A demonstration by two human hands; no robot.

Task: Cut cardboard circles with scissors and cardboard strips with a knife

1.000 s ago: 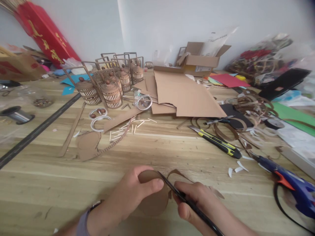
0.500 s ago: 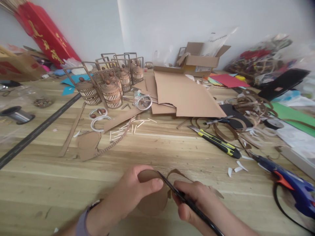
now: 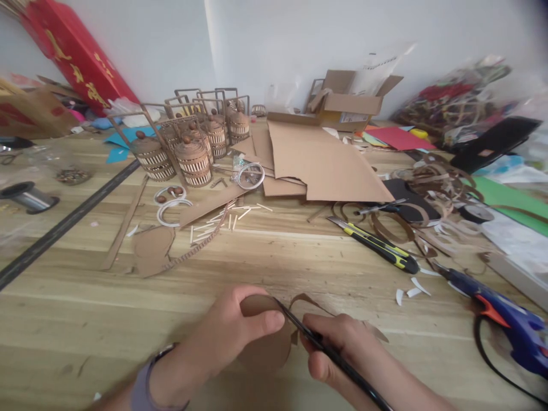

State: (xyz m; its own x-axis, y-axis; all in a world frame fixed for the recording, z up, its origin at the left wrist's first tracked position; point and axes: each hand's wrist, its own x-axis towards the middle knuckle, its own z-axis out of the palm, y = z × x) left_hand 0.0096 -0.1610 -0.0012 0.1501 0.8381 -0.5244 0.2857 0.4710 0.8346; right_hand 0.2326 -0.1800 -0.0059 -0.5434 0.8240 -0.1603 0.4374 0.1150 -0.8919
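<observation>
Near the front of the table, my left hand (image 3: 233, 328) pinches a brown cardboard disc (image 3: 268, 345), thumb on top and fingers around its far edge. My right hand (image 3: 342, 345) is closed around a pair of dark scissors (image 3: 295, 321), seen nearly edge-on. Their tip meets the disc's upper right edge beside my left thumb. A thin curled cardboard offcut (image 3: 303, 298) stands to the right of the blades, partly hidden behind my right hand. Part of the disc's left side lies under my left hand.
Ahead lie matchsticks (image 3: 244, 214), a cardboard scrap (image 3: 154, 248) and large cardboard sheets (image 3: 325, 165). Several small lidded baskets (image 3: 193, 162) stand behind at left. At right are a utility knife (image 3: 381, 246), a blue glue gun (image 3: 492, 308) with its cord, and paper strips (image 3: 432, 177).
The view has shifted very slightly. My hands, the disc and the scissors stay in almost the same place, with the scissors' tip still at the disc's edge.
</observation>
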